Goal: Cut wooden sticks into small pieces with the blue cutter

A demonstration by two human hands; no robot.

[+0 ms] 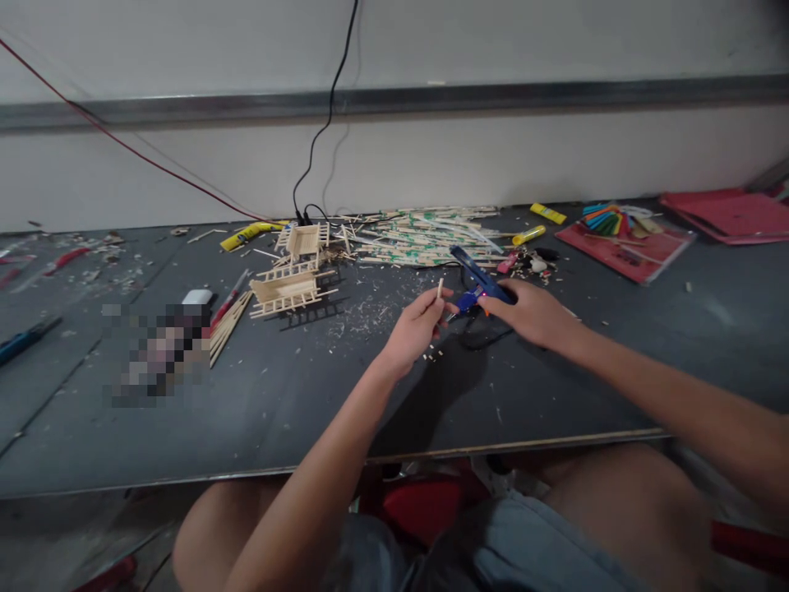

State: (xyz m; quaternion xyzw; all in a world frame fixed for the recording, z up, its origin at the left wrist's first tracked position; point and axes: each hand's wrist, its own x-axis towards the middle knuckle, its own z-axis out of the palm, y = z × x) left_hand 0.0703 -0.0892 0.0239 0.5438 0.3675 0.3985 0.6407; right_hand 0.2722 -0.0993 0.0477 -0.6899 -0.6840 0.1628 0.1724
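Note:
My left hand [419, 325] pinches a short piece of pale wooden stick [440, 288], which points upward from the fingertips. Closed round a blue glue gun [472, 298] is my right hand [533, 311]; a small light glows on the gun's body. The nozzle is close to the fingers of my left hand, but whether it touches the stick is hard to see. Small wooden bits [432, 356] lie on the table below. To the left stand two little wooden models with ladder-like sides, a nearer one [287, 289] and a farther one [306, 241].
Many thin sticks [425, 234] are heaped along the back of the dark table [259, 427]. A bundle of sticks [229, 329] lies left, near a blurred-out object [163, 353]. Yellow tubes [528, 235] and a red packet [629, 247] sit at right. A black cable [333, 99] hangs down the wall.

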